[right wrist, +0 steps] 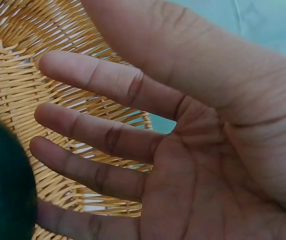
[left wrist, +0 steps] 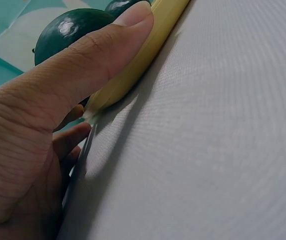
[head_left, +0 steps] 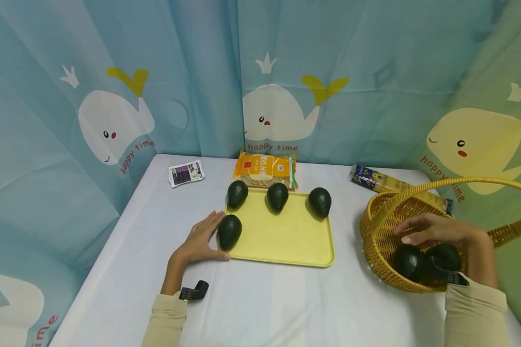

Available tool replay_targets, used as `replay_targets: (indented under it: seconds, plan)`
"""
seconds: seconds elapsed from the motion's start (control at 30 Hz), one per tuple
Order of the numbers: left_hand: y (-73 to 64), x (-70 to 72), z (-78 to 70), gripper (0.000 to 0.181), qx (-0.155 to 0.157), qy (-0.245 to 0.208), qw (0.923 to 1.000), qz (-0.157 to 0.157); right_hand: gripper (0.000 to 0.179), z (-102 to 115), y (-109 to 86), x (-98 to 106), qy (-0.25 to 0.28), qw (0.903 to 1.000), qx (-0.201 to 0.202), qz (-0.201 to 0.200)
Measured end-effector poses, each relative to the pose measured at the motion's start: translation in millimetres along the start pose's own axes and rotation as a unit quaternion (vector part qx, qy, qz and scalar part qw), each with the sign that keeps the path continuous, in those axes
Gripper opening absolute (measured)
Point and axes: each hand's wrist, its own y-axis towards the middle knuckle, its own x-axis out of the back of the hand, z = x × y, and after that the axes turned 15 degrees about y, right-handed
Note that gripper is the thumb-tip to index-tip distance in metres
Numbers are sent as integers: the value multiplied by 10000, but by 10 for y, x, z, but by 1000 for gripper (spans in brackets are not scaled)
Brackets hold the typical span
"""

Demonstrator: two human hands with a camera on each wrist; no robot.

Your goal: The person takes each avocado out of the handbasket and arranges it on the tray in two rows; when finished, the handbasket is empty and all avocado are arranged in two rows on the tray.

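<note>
Four avocados (head_left: 278, 196) are set on one yellow tray (head_left: 282, 241), at whose near left corner the left hand (head_left: 201, 242) is rested, spread wide; two more are seen in one basket (head_left: 369, 241), within which the right hand (head_left: 438, 229) is held, fingers apart, unfilled; three packets (head_left: 265, 171) are laid behind

left hand (head_left: 201, 241): fingers pretty straight, thumb stuck out wide
right hand (head_left: 436, 229): kinda loose, fingers slightly fanned, barely bent
right wrist (head_left: 482, 248): bent inward
arms (head_left: 477, 308): both stretched forward, well apart
</note>
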Motion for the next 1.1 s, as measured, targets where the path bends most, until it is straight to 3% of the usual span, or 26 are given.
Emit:
replay_targets:
  seconds: [0.4, 0.77, 1.1]
  plan:
    - [0, 14, -6, 121, -18, -35, 10000, -38, 38, -92, 23, -35, 319, 9993, -197, 62]
    - [-3, -35, 22, 121, -51, -2, 10000, -33, 43, -162, 54, -102, 286, 9986, -428, -120]
    - [-2, -32, 24, 121, -37, 42, 10000, -25, 46, -199, 86, -166, 861, 9951, -339, 344]
